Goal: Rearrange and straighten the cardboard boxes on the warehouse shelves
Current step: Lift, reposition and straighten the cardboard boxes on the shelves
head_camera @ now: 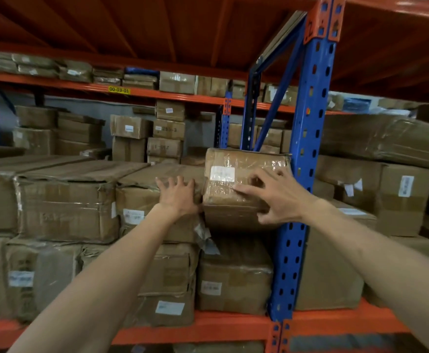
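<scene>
A tape-wrapped cardboard box (236,207) with a white label sits on top of the stack, right beside the blue upright (307,154), and stands higher than its neighbours. My right hand (277,197) lies spread on its front face, fingers apart, thumb low near the bottom edge. My left hand (177,194) presses flat on the front top edge of the neighbouring box (142,197) just to the left, touching the taped box's left side. Neither hand encloses anything.
Rows of worn cardboard boxes (65,207) fill the shelf to the left and below (233,284). An orange beam (221,327) runs along the bottom. More boxes (401,200) sit right of the upright. Further racks with stacked boxes (167,128) stand behind.
</scene>
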